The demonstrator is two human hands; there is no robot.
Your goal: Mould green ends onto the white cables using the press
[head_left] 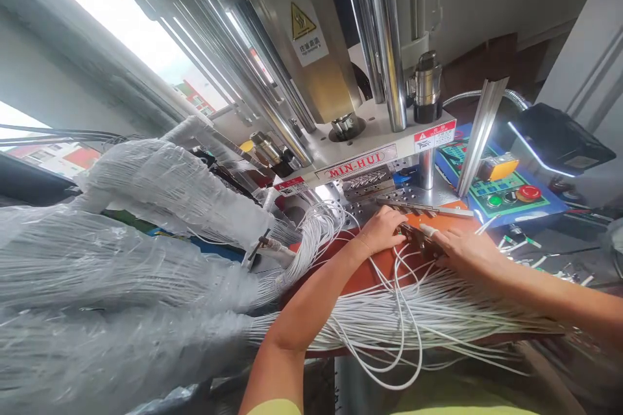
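My left hand [382,230] lies at the edge of an orange work surface [455,222], its fingertips by a dark, toothed wire connector strip [422,241]. My right hand [462,253] presses its fingers onto that strip from the other side. A long steel bar [423,209] runs just beyond both hands. A loose bundle of white wires [403,327] passes under my wrists and fans toward the strip. Where the wires enter the strip is hidden by my fingers.
A steel press labelled MIN-HUI [355,165] stands directly ahead, with a perforated die plate [379,198] under it. To the right is a control panel [506,191] with a red stop button. Plastic-wrapped white wire bundles [121,253] fill the left. Loose wire ends [523,246] lie at right.
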